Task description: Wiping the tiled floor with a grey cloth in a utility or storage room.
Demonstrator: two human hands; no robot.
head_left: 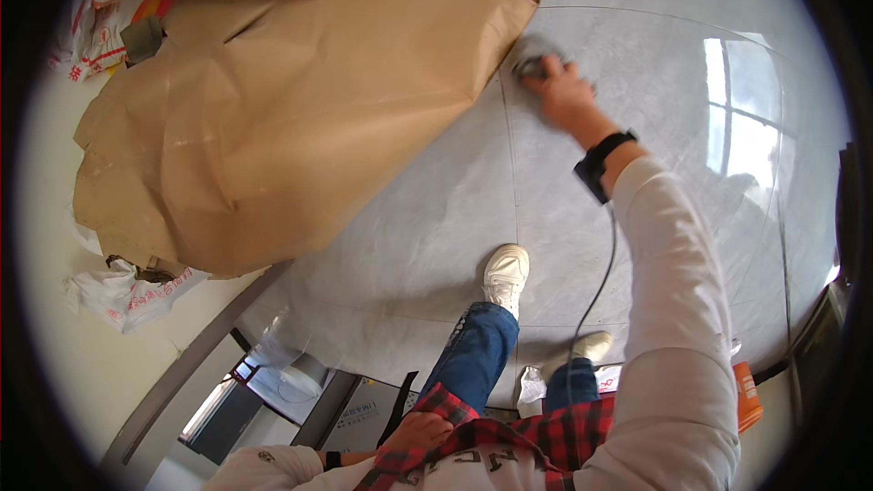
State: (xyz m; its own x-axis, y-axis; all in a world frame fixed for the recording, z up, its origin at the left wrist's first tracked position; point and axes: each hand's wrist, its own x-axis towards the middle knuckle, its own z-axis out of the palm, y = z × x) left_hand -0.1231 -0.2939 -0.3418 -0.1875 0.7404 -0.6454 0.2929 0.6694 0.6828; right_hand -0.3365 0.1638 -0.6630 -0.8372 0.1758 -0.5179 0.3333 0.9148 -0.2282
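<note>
My right hand (567,97) reaches out over the glossy grey tiled floor (436,218), closed around a dark hand-held object (529,68) held low at the floor. Motion blur hides exactly what it is. Right beside it runs the edge of a large creased sheet of brown paper (320,102). A black band with a box and a cable (603,259) is strapped on my right wrist. Close to my waist, my left hand (421,431) rests with bent fingers by a red-and-black plaid garment (566,426). Its palm side is hidden.
White printed bags (112,27) lie at the upper left, and a crumpled plastic bag (140,296) lies below the paper. An orange container (747,397) stands at the lower right. My shoe (507,274) is on the tiles. A dark raised edge (204,354) borders the floor at left.
</note>
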